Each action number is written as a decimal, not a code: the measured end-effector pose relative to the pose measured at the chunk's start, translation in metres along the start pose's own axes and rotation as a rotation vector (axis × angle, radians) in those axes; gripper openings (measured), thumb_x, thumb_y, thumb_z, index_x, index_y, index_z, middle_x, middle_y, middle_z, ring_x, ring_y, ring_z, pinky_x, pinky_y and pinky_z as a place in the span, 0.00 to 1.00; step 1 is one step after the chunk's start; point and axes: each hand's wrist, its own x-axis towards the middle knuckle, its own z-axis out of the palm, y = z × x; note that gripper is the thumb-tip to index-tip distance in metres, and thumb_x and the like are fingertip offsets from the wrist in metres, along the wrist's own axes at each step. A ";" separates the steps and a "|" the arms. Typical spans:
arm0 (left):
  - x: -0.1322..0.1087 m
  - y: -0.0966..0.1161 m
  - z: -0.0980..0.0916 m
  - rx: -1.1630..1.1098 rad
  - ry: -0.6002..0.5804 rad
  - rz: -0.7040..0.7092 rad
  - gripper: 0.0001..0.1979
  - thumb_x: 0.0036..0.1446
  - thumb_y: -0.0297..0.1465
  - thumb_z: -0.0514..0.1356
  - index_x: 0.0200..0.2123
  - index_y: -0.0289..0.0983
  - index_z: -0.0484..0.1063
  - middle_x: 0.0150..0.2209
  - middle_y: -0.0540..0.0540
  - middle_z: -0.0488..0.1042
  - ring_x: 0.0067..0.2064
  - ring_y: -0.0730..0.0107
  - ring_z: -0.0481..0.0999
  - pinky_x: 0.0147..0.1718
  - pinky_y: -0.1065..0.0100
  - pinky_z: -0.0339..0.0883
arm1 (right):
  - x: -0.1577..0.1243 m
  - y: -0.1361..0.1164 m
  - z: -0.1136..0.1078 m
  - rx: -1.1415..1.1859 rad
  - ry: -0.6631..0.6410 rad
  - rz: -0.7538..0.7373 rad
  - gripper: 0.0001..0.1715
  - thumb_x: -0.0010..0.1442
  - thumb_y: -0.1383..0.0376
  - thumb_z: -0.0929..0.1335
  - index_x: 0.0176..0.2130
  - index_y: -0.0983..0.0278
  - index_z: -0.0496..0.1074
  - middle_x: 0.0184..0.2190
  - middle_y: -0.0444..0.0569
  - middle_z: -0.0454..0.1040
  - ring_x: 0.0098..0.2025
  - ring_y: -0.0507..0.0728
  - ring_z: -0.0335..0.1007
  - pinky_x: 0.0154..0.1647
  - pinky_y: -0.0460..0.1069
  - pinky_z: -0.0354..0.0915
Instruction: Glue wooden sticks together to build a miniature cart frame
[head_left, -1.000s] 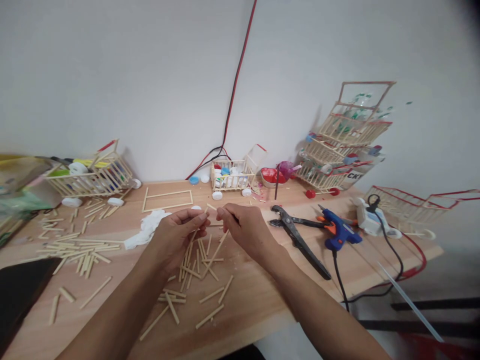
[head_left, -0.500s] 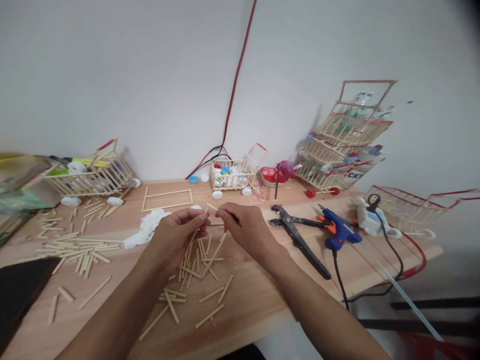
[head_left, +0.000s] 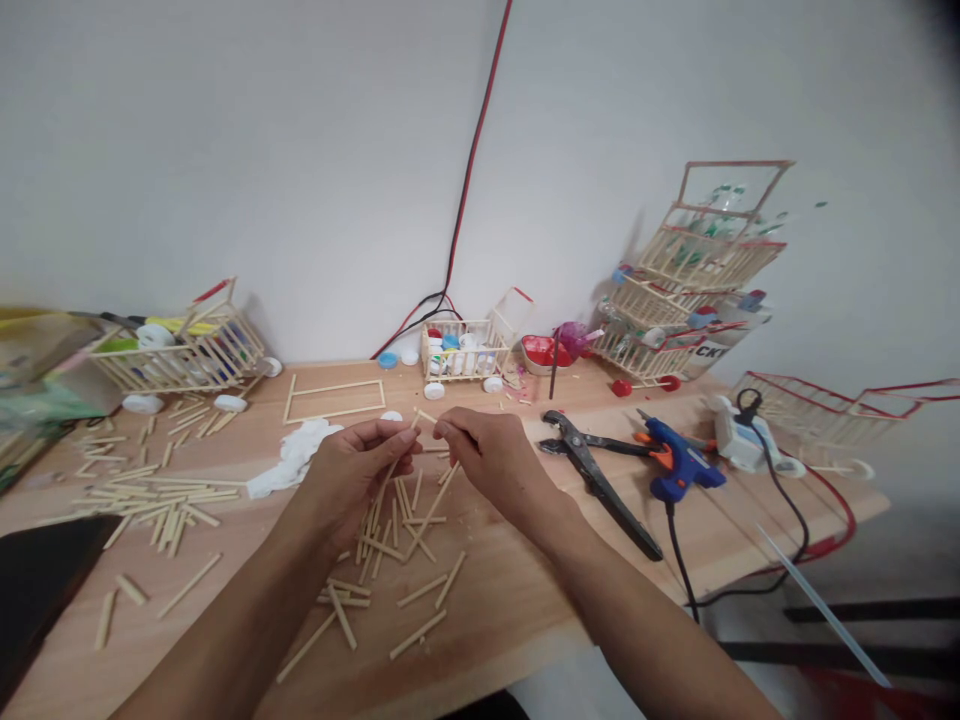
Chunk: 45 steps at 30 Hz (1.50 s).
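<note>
My left hand (head_left: 365, 465) is closed, its thumb and fingers pinching a thin wooden stick (head_left: 390, 470) that points down toward the table. My right hand (head_left: 480, 445) pinches a second short wooden stick (head_left: 425, 415), whose far end meets the top of the first one, forming a corner. Both hands hover close together over a loose pile of cut wooden sticks (head_left: 382, 548). Behind them a flat rectangular stick frame (head_left: 337, 408) lies on the table, with a crumpled white tissue (head_left: 298, 455) to the left of my left hand.
Pliers (head_left: 592, 480) and a blue glue gun (head_left: 679, 460) lie to the right. Miniature stick carts (head_left: 465, 365) stand along the wall, several stacked at right (head_left: 690, 260). A bowl of red paint (head_left: 546, 352) sits behind. More sticks (head_left: 169, 500) are scattered at left.
</note>
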 end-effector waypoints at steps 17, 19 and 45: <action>0.003 -0.008 -0.004 0.007 -0.006 0.017 0.12 0.42 0.36 0.70 0.26 0.33 0.76 0.25 0.49 0.74 0.25 0.78 0.68 0.27 0.74 0.60 | 0.000 0.007 0.006 -0.039 -0.005 -0.026 0.14 0.65 0.67 0.60 0.30 0.64 0.71 0.24 0.43 0.71 0.27 0.49 0.64 0.29 0.43 0.52; 0.002 -0.008 -0.004 0.013 -0.002 0.024 0.12 0.42 0.36 0.70 0.27 0.33 0.76 0.25 0.49 0.74 0.25 0.78 0.68 0.28 0.74 0.60 | 0.000 0.009 0.008 -0.044 0.008 -0.046 0.13 0.65 0.68 0.60 0.31 0.64 0.70 0.26 0.43 0.72 0.28 0.49 0.65 0.31 0.42 0.53; 0.000 -0.014 -0.002 0.067 0.031 0.094 0.11 0.39 0.36 0.70 0.24 0.33 0.76 0.23 0.48 0.74 0.25 0.76 0.68 0.27 0.73 0.59 | -0.006 0.018 0.015 -0.090 -0.001 -0.047 0.15 0.64 0.66 0.60 0.30 0.64 0.71 0.27 0.46 0.74 0.30 0.51 0.67 0.33 0.43 0.55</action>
